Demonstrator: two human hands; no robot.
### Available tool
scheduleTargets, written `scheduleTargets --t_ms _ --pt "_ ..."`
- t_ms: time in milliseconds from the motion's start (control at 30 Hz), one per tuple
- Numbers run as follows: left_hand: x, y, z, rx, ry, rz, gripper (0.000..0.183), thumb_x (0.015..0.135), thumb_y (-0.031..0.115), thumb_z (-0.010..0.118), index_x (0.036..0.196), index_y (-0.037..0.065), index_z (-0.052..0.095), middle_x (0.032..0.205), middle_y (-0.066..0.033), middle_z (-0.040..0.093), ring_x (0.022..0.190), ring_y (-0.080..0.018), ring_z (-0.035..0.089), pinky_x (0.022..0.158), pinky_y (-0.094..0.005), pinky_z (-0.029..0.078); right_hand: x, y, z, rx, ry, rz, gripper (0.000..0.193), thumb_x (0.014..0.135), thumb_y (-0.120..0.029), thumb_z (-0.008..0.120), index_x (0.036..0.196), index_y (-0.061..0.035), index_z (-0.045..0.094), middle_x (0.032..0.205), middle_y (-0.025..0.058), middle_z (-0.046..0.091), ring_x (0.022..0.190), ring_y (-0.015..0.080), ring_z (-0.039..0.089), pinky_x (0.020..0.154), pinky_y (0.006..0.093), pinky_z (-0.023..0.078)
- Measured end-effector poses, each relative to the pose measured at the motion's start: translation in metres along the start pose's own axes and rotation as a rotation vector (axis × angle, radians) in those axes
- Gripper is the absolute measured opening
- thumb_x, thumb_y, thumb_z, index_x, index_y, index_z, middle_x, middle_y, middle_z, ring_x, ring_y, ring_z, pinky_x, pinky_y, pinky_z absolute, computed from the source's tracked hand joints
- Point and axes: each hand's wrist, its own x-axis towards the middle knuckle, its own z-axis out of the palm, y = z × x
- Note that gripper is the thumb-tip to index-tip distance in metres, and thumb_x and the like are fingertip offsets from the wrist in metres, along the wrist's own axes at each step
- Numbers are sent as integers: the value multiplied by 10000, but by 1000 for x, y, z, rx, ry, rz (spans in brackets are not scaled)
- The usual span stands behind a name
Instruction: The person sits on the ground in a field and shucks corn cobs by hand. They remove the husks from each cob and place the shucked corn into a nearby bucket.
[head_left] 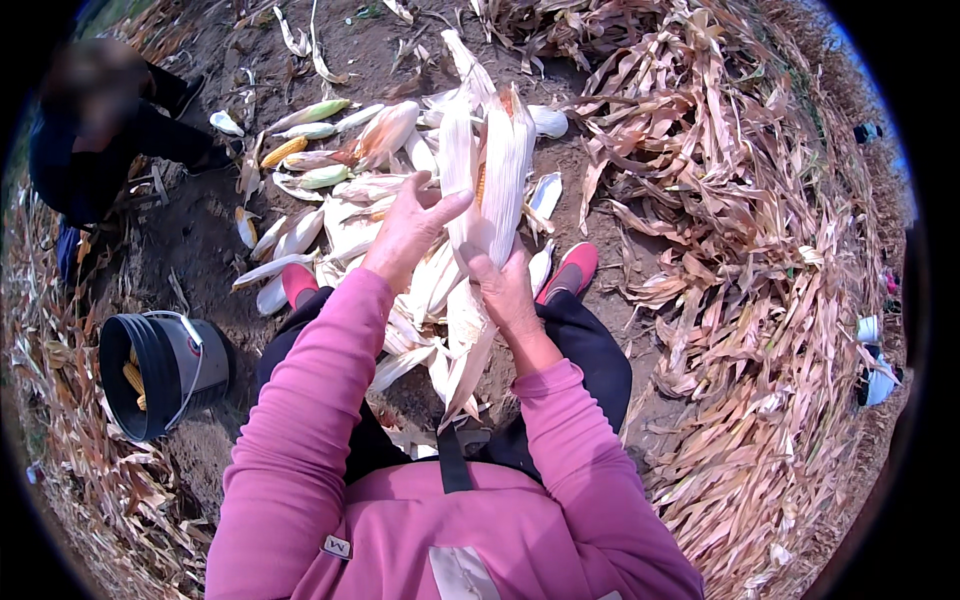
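Observation:
My right hand (508, 295) grips the lower end of a large ear of corn (505, 170) in pale dry husk. The husk is parted along its length, and a strip of yellow kernels shows in the gap. Brown silk pokes out at its top. One husk leaf hangs down below the hand. My left hand (415, 228) is just left of the ear, fingers apart and nothing in them, with a fingertip close to the parted husk. Beneath both hands lies a pile of husks and unhusked ears (350, 215), between my feet and beyond them.
A black bucket (165, 375) lies tipped at the left with yellow cobs inside. A bare yellow cob (284, 152) rests on the pile's far left side. Another person (120, 130) sits at the upper left. Dry corn stalks (740, 250) are heaped along the right.

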Motion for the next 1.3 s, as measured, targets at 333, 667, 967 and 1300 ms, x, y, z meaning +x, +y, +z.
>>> scheduleTargets --t_ms 333,667,967,1300 --pt "4 -2 21 -446 128 117 482 825 252 651 1202 6 478 1018 -102 600 917 -198 599 815 -362 497 -11 -15 -13 -331 -242 -23 856 734 -513 720 1289 38 373 1114 225 588 1027 331 596 888 391 454" --pt "9 -4 26 -556 192 144 485 825 326 621 1184 32 479 1006 -89 585 874 -184 594 766 -339 501 -13 -14 -22 -254 -313 -14 603 802 -533 638 1057 13 620 871 160 668 828 276 644 754 370 476" --pt "10 10 33 -1013 85 -47 540 831 461 597 1189 64 522 1021 -77 641 884 -214 632 817 -371 515 -17 -25 -4 -111 -43 -284 499 827 -416 663 1069 12 578 844 157 649 782 289 637 699 362 477" --pt "15 13 23 -804 149 120 723 870 633 433 1357 101 379 1285 -94 507 1170 -256 500 991 -412 406 -7 -31 -13 -259 -54 -244 748 770 -457 711 1281 -27 374 1067 186 605 998 295 604 840 388 473"
